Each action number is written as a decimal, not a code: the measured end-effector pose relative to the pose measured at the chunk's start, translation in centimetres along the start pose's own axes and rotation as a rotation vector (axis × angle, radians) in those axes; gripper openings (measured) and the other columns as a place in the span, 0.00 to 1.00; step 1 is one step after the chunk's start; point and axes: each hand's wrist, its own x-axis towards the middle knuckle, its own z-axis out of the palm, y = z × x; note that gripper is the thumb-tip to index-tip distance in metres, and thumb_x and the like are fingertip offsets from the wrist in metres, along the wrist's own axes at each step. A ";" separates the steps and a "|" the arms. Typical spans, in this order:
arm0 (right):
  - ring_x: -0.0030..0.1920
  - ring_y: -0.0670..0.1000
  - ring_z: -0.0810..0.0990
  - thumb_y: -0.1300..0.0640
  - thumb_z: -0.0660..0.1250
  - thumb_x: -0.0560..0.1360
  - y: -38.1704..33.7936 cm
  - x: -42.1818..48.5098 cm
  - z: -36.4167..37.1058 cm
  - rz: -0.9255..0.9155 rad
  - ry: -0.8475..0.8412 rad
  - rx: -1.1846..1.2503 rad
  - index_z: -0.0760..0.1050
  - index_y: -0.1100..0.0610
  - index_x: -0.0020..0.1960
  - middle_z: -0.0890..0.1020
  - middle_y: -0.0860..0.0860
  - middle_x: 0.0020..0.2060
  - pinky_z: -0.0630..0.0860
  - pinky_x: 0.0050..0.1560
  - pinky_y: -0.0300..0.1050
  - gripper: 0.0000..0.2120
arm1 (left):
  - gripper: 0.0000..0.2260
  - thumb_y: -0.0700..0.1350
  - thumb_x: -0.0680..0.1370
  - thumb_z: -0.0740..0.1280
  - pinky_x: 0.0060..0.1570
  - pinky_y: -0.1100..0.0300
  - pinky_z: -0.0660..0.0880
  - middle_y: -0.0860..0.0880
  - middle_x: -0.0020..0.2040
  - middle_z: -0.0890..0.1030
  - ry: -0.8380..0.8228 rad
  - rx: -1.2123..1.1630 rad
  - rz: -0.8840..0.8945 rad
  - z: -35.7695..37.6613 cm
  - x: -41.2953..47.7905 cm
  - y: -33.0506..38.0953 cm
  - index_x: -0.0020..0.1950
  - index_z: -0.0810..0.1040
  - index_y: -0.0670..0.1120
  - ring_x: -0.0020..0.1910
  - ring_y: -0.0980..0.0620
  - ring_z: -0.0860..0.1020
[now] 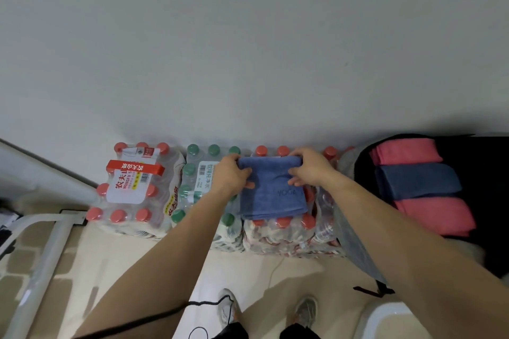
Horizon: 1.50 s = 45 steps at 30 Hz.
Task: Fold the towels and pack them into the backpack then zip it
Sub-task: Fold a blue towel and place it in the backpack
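On top of the shrink-wrapped bottle packs (281,231) against the wall lies the folded blue towel (272,195), its long axis running from the person straight toward the wall. The left hand (230,175) holds its left edge and the right hand (309,169) its right edge, both up at the far end. The fingers (296,173) are curled onto the cloth and pinch it from either side, so the towel sits directly between the two hands and the near end lies loose on the bottle caps.

The open backpack (482,162) lies just to the right of the packs, well within reach of the right hand and across the body from the left. Inside it three folded towels are already laid side by side: a pink towel (405,151) farthest, a darker blue one (418,180) in the middle, and another pink one (432,215) nearest.

The coming move looks like either one more fold along the long axis or a sideways carry to the right. In both cases the right hand would lead, since the bag opens on its side.
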 end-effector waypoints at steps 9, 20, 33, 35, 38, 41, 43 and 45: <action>0.45 0.50 0.82 0.65 0.68 0.66 1.1 -2.6 -0.4 -0.120 0.003 -0.122 0.75 0.47 0.43 0.81 0.49 0.43 0.78 0.42 0.42 0.14 | 0.09 0.34 0.70 0.69 0.37 0.66 0.76 0.49 0.39 0.81 -0.051 -0.042 0.162 -1.2 -3.5 -1.3 0.43 0.77 0.48 0.38 0.52 0.78; 0.75 0.52 0.64 0.49 0.66 0.78 4.8 -5.3 2.9 -0.261 0.024 -0.340 0.68 0.48 0.37 0.73 0.55 0.70 0.68 0.68 0.51 0.13 | 0.10 0.48 0.68 0.74 0.46 0.58 0.76 0.55 0.67 0.73 -0.111 0.456 0.581 0.5 -6.0 -5.5 0.42 0.74 0.52 0.54 0.50 0.78; 0.63 0.56 0.70 0.42 0.72 0.72 1.4 -4.6 3.9 -0.251 0.212 -0.920 0.70 0.52 0.67 0.74 0.50 0.64 0.70 0.63 0.55 0.28 | 0.23 0.54 0.74 0.71 0.53 0.50 0.74 0.46 0.58 0.78 -0.042 0.721 0.425 3.0 -3.7 -1.7 0.64 0.68 0.49 0.56 0.44 0.76; 0.62 0.56 0.73 0.45 0.73 0.71 1.1 -4.8 3.5 -0.266 0.195 -0.905 0.70 0.54 0.64 0.76 0.52 0.61 0.71 0.60 0.53 0.26 | 0.24 0.56 0.73 0.71 0.54 0.49 0.75 0.45 0.58 0.77 -0.086 0.749 0.398 2.8 -3.3 -1.7 0.65 0.69 0.49 0.55 0.43 0.76; 0.55 0.57 0.77 0.51 0.76 0.70 1.7 -6.3 2.7 -0.298 0.142 -0.746 0.68 0.54 0.58 0.77 0.53 0.55 0.71 0.47 0.49 0.23 | 0.21 0.56 0.72 0.72 0.50 0.53 0.74 0.47 0.55 0.75 -0.236 0.737 0.394 1.8 -3.9 -0.8 0.60 0.72 0.49 0.50 0.45 0.76; 0.48 0.55 0.76 0.54 0.75 0.70 3.6 -8.8 0.8 -0.314 0.079 -0.473 0.66 0.52 0.51 0.73 0.50 0.50 0.71 0.42 0.48 0.19 | 0.15 0.54 0.69 0.74 0.43 0.59 0.71 0.54 0.48 0.73 -0.301 0.626 0.495 0.1 -5.4 2.0 0.51 0.74 0.53 0.45 0.51 0.75; 0.46 0.52 0.75 0.52 0.75 0.71 5.1 -10.9 -1.0 -0.334 0.109 -0.243 0.69 0.53 0.52 0.75 0.50 0.48 0.73 0.44 0.48 0.17 | 0.14 0.52 0.67 0.76 0.40 0.60 0.73 0.56 0.45 0.77 -0.345 0.495 0.532 -0.6 -6.2 4.8 0.47 0.75 0.54 0.44 0.52 0.77; 0.45 0.46 0.77 0.52 0.74 0.73 6.8 -13.4 -2.6 -0.307 0.201 -0.009 0.71 0.52 0.53 0.77 0.47 0.47 0.73 0.44 0.42 0.14 | 0.20 0.57 0.65 0.76 0.41 0.59 0.76 0.54 0.45 0.80 -0.368 0.408 0.593 -0.1 -6.7 7.9 0.51 0.76 0.51 0.43 0.53 0.79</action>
